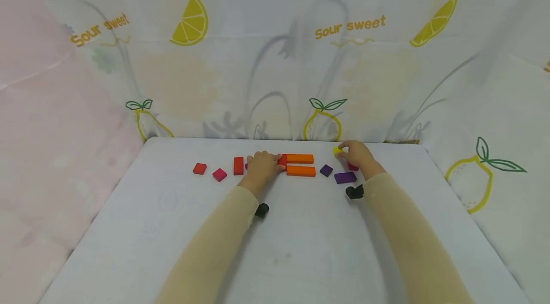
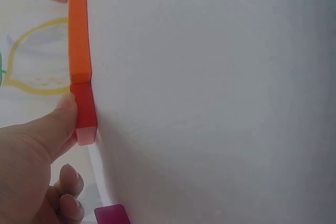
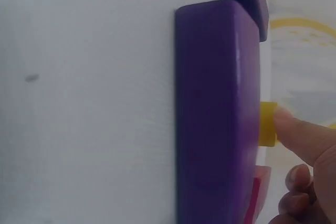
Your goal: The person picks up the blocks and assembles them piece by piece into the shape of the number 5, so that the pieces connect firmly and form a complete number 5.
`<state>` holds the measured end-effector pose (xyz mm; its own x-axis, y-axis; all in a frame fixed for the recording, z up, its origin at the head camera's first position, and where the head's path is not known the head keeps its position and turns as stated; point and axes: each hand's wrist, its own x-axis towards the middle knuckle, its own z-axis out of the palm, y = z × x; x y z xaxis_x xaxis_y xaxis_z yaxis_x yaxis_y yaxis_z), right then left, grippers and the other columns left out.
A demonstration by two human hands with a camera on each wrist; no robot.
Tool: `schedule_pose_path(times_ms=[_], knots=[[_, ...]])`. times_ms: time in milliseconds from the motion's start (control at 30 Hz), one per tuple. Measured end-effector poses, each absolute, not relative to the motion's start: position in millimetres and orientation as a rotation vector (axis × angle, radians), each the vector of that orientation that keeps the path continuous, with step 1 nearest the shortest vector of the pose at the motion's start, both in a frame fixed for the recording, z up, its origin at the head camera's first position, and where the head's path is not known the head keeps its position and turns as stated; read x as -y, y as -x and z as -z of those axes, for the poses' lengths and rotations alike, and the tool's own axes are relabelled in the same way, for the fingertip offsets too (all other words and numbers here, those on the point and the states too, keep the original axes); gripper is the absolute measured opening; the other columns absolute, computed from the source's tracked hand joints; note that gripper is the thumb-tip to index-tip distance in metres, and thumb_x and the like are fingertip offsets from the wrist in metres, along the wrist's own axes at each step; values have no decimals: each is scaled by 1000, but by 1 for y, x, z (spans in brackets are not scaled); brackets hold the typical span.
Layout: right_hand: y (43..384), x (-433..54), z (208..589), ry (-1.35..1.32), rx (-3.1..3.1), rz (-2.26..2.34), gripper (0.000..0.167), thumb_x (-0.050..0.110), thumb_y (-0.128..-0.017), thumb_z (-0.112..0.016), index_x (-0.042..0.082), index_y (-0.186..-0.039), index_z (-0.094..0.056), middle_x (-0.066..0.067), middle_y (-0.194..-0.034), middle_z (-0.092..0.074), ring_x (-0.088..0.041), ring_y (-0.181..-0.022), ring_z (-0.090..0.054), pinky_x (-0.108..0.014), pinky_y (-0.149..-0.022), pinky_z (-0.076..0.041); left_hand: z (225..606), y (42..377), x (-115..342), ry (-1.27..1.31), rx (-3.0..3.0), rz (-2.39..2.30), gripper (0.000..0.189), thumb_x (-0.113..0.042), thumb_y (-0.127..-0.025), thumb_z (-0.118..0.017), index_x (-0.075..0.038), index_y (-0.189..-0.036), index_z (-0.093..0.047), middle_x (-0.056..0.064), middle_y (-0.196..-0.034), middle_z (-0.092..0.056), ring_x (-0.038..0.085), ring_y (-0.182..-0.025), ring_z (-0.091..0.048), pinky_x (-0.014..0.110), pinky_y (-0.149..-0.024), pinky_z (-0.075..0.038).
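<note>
A: Which step is in hand now, in your opinion?

B: I believe it is a step of positioning blocks, one with each hand. The left hand (image 1: 263,165) pinches the red block (image 1: 282,162), which touches the left end of the near orange bar (image 1: 301,171). It seems to reach also the far orange bar (image 1: 300,158).

A: And the right hand (image 1: 360,156)?

B: Its thumb and finger are together on the yellow block (image 1: 337,151), close to the far edge of the worktop (image 1: 309,242). If this block is lifted or is resting, I cannot tell.

A: What does the next move call for?

B: In my judgement, it calls for a steady left hand, so that the red block does not slide from the orange bars. The right hand needs more care, because the purple bar (image 1: 345,178) lies in front of it, the crimson block (image 1: 353,167) is just below it, and the dark purple block (image 1: 326,170) is near. A careless wrist could push them.
</note>
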<state>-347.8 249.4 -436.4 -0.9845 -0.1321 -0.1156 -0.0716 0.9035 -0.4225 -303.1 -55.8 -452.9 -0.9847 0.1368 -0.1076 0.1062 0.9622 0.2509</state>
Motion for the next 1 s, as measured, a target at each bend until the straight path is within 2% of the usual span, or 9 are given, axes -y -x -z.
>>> schedule_pose_path(times_ms=[367,767,833,1000], knots=[[346,-244,438,141,-2911,694,37,22,-95,-68,2,-126,-66,-22,-119,-62,-34,-100,-54,-51,-98,-43,452,301,55,-191,-2989,-387,57,-52,-91,-66,-29,-142,-58,11,-111,-63,29,-104,-52,47,-92,-38],[347,-224,441,166,-2870,686,33,24,-96,-69,5,-123,-68,-20,-125,-62,-34,-105,-54,-50,-102,-41,451,301,56,-186,-2990,-388,57,-52,-91,-67,-28,-142,-58,11,-112,-63,29,-104,-52,47,-92,-38],[347,-220,440,170,-2859,679,34,24,-95,-70,6,-123,-69,-19,-122,-63,-33,-104,-54,-50,-101,-42,450,301,56,-183,-2990,-392,57,-52,-91,-67,-28,-142,-58,11,-112,-64,29,-104,-52,46,-92,-38],[346,-213,438,261,-2868,644,34,27,-92,-73,6,-118,-71,-14,-106,-65,-29,-92,-55,-45,-90,-47,449,301,55,-186,-2989,-386,57,-52,-91,-66,-29,-142,-57,11,-114,-64,29,-105,-52,46,-92,-38]])
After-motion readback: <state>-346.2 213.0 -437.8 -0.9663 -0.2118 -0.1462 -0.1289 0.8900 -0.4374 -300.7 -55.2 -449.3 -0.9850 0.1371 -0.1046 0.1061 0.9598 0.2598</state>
